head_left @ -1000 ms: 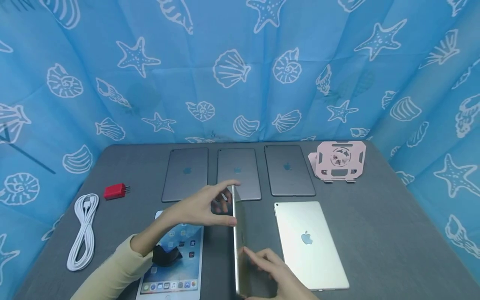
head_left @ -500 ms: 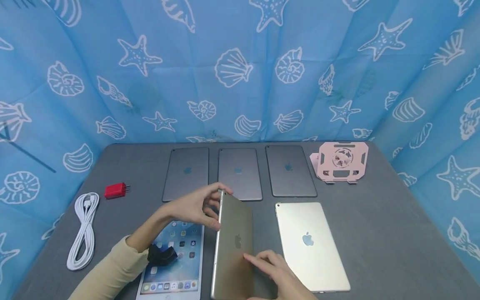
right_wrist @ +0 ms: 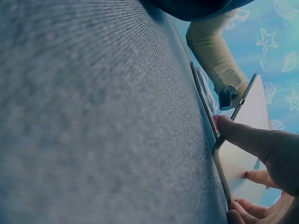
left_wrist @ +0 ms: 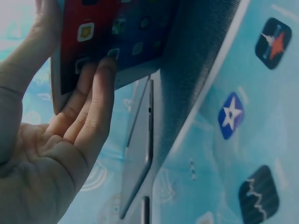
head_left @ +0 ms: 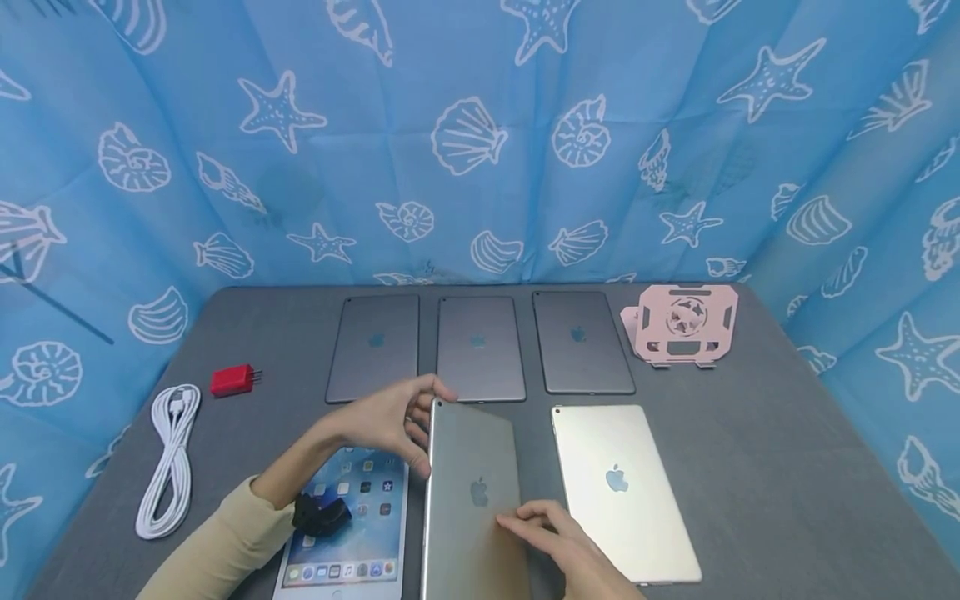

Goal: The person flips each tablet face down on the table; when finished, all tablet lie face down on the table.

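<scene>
In the head view, a gold-backed tablet (head_left: 468,454) stands tilted on its right long edge, back turned up and to the right. My left hand (head_left: 386,417) grips its raised left edge near the far corner, index finger on the corner. The left wrist view shows fingers of that hand on the tablet's lit screen (left_wrist: 140,28). My right hand (head_left: 558,546) holds the near right part, a fingertip against the back. In the right wrist view its thumb (right_wrist: 247,137) lies on the bottom edge. Under my left wrist lies a white tablet (head_left: 348,533), home screen lit.
Three dark grey tablets, left (head_left: 375,358), middle (head_left: 480,367) and right (head_left: 581,358), lie face down along the back. A silver tablet (head_left: 622,517) lies at right. A pink stand (head_left: 682,325), red plug (head_left: 232,381) and coiled white cable (head_left: 171,467) surround them.
The held tablet has tipped from nearly edge-on to leaning left, its raised edge going left and lower, so its back now shows. My left hand has moved left with it.
</scene>
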Demonstrator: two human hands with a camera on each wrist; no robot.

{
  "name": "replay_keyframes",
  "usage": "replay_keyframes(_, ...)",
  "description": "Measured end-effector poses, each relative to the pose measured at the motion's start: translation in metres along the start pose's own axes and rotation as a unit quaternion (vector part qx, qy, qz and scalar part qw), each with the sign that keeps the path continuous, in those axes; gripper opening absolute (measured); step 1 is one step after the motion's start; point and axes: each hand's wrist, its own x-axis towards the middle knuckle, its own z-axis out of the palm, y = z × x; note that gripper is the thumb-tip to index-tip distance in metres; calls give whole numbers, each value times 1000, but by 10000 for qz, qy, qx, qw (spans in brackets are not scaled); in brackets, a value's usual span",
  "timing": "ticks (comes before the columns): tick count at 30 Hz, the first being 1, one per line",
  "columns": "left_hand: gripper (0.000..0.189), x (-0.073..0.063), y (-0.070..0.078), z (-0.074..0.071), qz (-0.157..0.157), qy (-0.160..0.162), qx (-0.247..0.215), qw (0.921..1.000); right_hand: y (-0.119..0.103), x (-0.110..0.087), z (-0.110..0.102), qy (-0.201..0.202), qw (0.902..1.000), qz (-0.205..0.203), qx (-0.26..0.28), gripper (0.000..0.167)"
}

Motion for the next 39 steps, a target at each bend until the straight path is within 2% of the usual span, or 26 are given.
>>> replay_keyframes(3,96,1,-3,0,-41,0,-53,10000,3,-1,0,21,9999,-65,-80,89)
replay_keyframes(6,98,4,-7,0,7,-73,-219,9997,5,-3,1,128,9979,-316,-547,89)
replay_keyframes(9,104,7,-12,-1,115,-244,-434,9987,6,-3,3,353,9903,-583,-1214,87)
replay_keyframes(13,108,9,-16,-1,154,-358,-445,9982,3,-5,4,606,9799,-654,-1785,86)
replay_keyframes(19,101,12,-15,2,8,-187,65,9998,1,-9,1,649,9747,-277,-2119,88)
replay_keyframes(27,101,13,-17,9,-116,75,916,9957,0,-11,-4,824,9570,-85,-2780,82)
replay_keyframes(31,101,16,-19,11,-142,147,1330,9909,-1,-12,-9,673,9573,290,-2795,84)
replay_keyframes(33,102,18,-21,12,-167,180,1499,9884,-1,-13,-13,619,9576,342,-2792,84)
replay_keyframes(39,104,24,-25,14,-193,304,1851,9821,-3,-13,-20,341,9612,751,-2630,82)
